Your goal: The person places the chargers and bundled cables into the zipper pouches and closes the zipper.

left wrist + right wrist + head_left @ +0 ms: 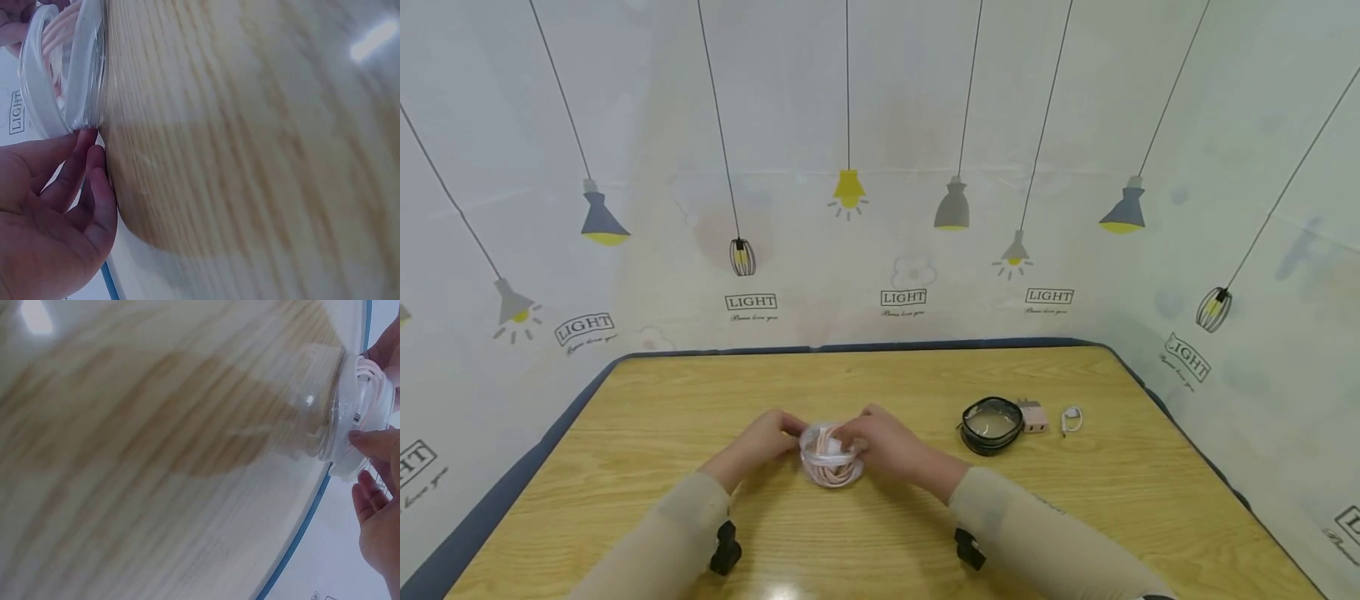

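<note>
A small round clear zip case [831, 461] with white edging sits on the table in front of me, its top parted. A coiled pink cable [373, 374] with a white plug shows at its opening. With thumb and fingertips, my left hand [769, 437] pinches the left edge of the case; the left wrist view has this hand [53, 212] at the white rim [87, 69]. From the right, my right hand [887, 442] reaches into the opening and holds the cable coil. In the right wrist view, that hand's thumb [372, 444] lies against the coil at the rim.
Right of my hands stands a round black-edged case [991, 427] with a see-through top. Beside it lie a pink charger block [1033, 417] and a short looped white cable [1072, 420]. A lamp-patterned cloth [895, 250] hangs behind the wooden table [700, 383].
</note>
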Motion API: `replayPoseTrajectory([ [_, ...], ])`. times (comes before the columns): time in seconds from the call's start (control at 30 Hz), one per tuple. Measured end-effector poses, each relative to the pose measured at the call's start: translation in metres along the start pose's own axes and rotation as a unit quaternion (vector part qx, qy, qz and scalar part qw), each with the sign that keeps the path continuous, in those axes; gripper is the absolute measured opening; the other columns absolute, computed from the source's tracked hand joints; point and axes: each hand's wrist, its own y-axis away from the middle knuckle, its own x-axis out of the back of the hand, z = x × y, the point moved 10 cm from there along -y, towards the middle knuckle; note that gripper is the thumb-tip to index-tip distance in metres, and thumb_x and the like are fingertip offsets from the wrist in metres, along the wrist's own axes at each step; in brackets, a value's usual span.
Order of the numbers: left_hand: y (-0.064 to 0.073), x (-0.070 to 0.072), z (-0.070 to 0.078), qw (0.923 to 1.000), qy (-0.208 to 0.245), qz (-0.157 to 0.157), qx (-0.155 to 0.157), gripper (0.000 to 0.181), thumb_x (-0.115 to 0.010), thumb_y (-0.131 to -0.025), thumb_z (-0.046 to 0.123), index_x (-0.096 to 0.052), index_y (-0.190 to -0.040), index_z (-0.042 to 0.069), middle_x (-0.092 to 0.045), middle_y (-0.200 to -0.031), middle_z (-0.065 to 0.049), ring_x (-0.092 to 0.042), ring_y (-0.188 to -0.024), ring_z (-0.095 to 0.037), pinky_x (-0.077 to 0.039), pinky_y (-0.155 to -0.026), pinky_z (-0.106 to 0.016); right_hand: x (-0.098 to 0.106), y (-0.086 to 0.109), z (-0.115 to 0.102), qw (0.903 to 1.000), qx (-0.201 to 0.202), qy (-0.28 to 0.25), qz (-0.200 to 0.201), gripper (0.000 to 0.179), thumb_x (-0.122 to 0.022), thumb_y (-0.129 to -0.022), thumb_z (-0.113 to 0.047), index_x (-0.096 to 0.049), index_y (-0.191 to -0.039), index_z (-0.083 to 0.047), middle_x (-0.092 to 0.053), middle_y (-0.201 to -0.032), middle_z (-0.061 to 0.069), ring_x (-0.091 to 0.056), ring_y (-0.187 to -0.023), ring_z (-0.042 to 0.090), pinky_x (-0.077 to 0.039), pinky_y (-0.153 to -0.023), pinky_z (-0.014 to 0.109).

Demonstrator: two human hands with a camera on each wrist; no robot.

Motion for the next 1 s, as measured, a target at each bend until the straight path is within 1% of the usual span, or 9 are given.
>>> replayPoseTrajectory([
  [0.03, 0.000, -0.001, 0.000, 1.0000, -0.001, -0.002, 0.003, 0.022, -0.060, -0.089, -0.006, -0.072, -0.107, -0.002, -0.069, -0.103, -0.009, -0.056, -0.085, -0.018, -0.050, -0.071, -0.031, 0.000, 0.001, 0.003, 0.9999, -0.011, -0.008, -0.001, 0.033, -0.071, -0.086, 0.000, -0.072, -0.115, -0.016, -0.066, -0.103, -0.011, -0.044, -0.086, 0.009, -0.042, -0.075, 0.021],
  [0.17, -0.001, -0.006, 0.005, 0.9995, -0.015, -0.024, -0.014, 0.031, -0.058, -0.088, -0.007, -0.071, -0.114, 0.002, -0.067, -0.101, -0.006, -0.055, -0.089, -0.020, -0.048, -0.081, -0.038, 0.001, 0.002, 0.012, 0.9991, -0.035, -0.024, -0.005, 0.041, -0.071, -0.084, 0.003, -0.071, -0.120, -0.018, -0.065, -0.098, -0.014, -0.046, -0.086, 0.008, -0.043, -0.076, 0.022],
  [0.3, -0.002, -0.010, 0.010, 0.9975, -0.029, -0.042, -0.048, 0.032, -0.059, -0.088, -0.006, -0.069, -0.117, 0.003, -0.065, -0.095, -0.005, -0.054, -0.086, -0.020, -0.046, -0.081, -0.040, 0.002, 0.000, 0.018, 0.9990, -0.029, -0.033, 0.000, 0.043, -0.071, -0.082, 0.007, -0.072, -0.118, -0.017, -0.066, -0.099, -0.012, -0.049, -0.088, 0.009, -0.045, -0.080, 0.024],
  [0.47, 0.000, -0.012, 0.017, 0.9951, -0.046, -0.038, -0.079, 0.019, -0.059, -0.088, -0.004, -0.070, -0.103, 0.000, -0.066, -0.093, -0.005, -0.055, -0.087, -0.018, -0.047, -0.086, -0.043, 0.004, -0.001, 0.022, 0.9995, -0.010, -0.025, 0.017, 0.040, -0.067, -0.080, 0.012, -0.073, -0.113, -0.010, -0.068, -0.101, -0.007, -0.055, -0.095, 0.011, -0.047, -0.089, 0.029],
  [0.6, 0.001, -0.012, 0.014, 0.9965, -0.053, -0.021, -0.061, 0.012, -0.060, -0.089, -0.003, -0.070, -0.093, 0.002, -0.066, -0.091, -0.003, -0.055, -0.087, -0.017, -0.046, -0.089, -0.045, 0.002, 0.000, 0.020, 0.9999, -0.008, -0.004, 0.010, 0.037, -0.066, -0.081, 0.010, -0.071, -0.114, -0.006, -0.068, -0.107, -0.001, -0.057, -0.100, 0.015, -0.046, -0.093, 0.034],
  [0.7, 0.001, -0.012, 0.012, 0.9972, -0.063, -0.005, -0.040, 0.010, -0.061, -0.090, -0.001, -0.070, -0.090, 0.004, -0.065, -0.090, -0.002, -0.055, -0.086, -0.018, -0.046, -0.089, -0.046, 0.000, 0.002, 0.012, 0.9992, -0.009, 0.039, -0.007, 0.036, -0.069, -0.082, -0.005, -0.067, -0.118, -0.010, -0.064, -0.119, 0.001, -0.054, -0.108, 0.017, -0.044, -0.097, 0.035],
  [0.8, 0.002, -0.012, 0.010, 0.9961, -0.085, 0.003, -0.023, 0.008, -0.062, -0.091, 0.003, -0.069, -0.089, 0.005, -0.065, -0.090, -0.002, -0.056, -0.086, -0.019, -0.046, -0.089, -0.047, -0.005, 0.004, -0.002, 0.9949, 0.012, 0.095, -0.030, 0.045, -0.071, -0.084, -0.024, -0.061, -0.127, -0.016, -0.055, -0.135, 0.000, -0.048, -0.123, 0.020, -0.038, -0.105, 0.037],
  [0.87, 0.002, -0.012, 0.009, 0.9950, -0.099, 0.002, -0.013, 0.007, -0.062, -0.092, 0.005, -0.069, -0.090, 0.006, -0.065, -0.092, -0.003, -0.057, -0.088, -0.020, -0.046, -0.090, -0.047, -0.009, 0.005, -0.013, 0.9891, 0.043, 0.134, -0.043, 0.050, -0.070, -0.087, -0.037, -0.058, -0.133, -0.020, -0.047, -0.144, 0.000, -0.041, -0.132, 0.023, -0.033, -0.109, 0.039],
  [1.0, 0.001, -0.014, 0.009, 0.9919, -0.126, -0.010, -0.011, 0.009, -0.060, -0.095, 0.008, -0.069, -0.093, 0.008, -0.066, -0.095, -0.002, -0.059, -0.093, -0.020, -0.046, -0.093, -0.048, -0.018, 0.005, -0.024, 0.9806, 0.077, 0.168, -0.066, 0.065, -0.073, -0.086, -0.043, -0.049, -0.144, -0.024, -0.039, -0.151, 0.003, -0.033, -0.140, 0.026, -0.029, -0.112, 0.040],
])
